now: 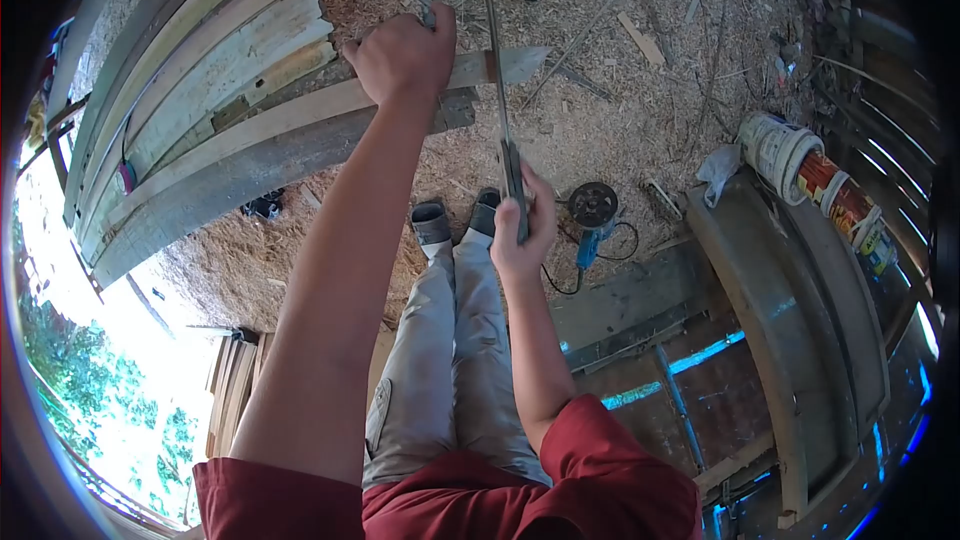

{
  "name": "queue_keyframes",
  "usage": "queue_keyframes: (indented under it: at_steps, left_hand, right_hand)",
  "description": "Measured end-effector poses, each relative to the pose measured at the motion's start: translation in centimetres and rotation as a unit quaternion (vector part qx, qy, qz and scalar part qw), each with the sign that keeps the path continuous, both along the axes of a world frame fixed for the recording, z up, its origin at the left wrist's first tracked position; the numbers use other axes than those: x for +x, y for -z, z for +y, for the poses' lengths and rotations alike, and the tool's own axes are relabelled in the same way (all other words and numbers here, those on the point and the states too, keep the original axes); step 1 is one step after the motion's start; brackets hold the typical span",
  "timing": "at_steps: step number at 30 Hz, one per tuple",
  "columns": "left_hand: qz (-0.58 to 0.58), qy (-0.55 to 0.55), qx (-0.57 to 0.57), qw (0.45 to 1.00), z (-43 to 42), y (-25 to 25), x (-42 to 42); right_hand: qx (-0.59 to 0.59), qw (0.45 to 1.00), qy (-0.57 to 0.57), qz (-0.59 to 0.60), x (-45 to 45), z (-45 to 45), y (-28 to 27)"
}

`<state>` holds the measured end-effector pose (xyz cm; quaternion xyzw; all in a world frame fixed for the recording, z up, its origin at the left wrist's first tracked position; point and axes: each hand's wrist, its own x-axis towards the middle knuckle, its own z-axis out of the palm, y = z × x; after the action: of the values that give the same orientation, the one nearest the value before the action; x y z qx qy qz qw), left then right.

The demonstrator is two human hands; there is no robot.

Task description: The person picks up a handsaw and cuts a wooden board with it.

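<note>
Gripping: your right grip [526,220], closed round the handle [513,170] of one handsaw [504,115], its blade [493,30] reaching away from that grip and across one wooden plank [468,69]. Your left grip [403,58]: curled, knuckles up, over the same plank; whether clamped, cannot tell. Just right of your right grip: one blue corded power tool [589,244]. Farther right: one white bucket [768,152].

No readable text, print on white bucket [768,151] blurred, red container [836,195] label illegible
</note>
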<state>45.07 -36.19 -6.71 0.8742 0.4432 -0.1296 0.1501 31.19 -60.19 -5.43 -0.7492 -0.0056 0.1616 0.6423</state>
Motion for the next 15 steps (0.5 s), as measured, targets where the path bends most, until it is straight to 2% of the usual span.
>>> queue_keyframes:
  at_steps: [1, 2, 5, 8, 10, 11, 13, 15]
  left_hand:
    - [-0.005, 0.0, 0.006, 1.0, 0.0, 0.1, 0.0]
    - [-0.004, -0.002, 0.006, 1.0, -0.1, 0.1, 0.0]
    - [-0.001, 0.002, -0.001, 1.0, 0.0, -0.2, -0.1]
    - [-0.001, 0.007, -0.012, 1.0, 0.0, -0.2, 0.1]
    - [-0.008, 0.006, 0.004, 1.0, -0.1, 0.0, -0.1]
    - [-0.009, 0.007, 0.005, 1.0, -0.1, 0.1, -0.2]
    - [-0.032, 0.005, 0.008, 0.999, -0.2, -0.1, -0.2]
    - [-0.023, 0.009, 0.003, 1.0, -0.2, -0.3, -0.3]
  right_hand:
    - [-0.017, 0.998, -0.001, -0.054, -1.3, -0.8, 0.4]
    - [-0.017, 0.998, -0.002, -0.052, -3.0, -1.8, 0.6]
    - [0.01, 1.0, 0.019, 0.017, -5.0, -3.1, 0.5]
    - [0.016, 0.999, 0.016, -0.026, -0.7, -0.3, -1.0]
    - [0.033, 0.995, 0.038, 0.091, 2.1, 1.8, -1.4]
    - [0.034, 0.995, 0.038, 0.09, 2.0, 1.7, -1.2]
    - [0.028, 0.999, 0.014, -0.015, 1.3, 1.1, -0.2]
    - [0.022, 0.999, 0.011, -0.046, -1.5, -1.2, 0.7]
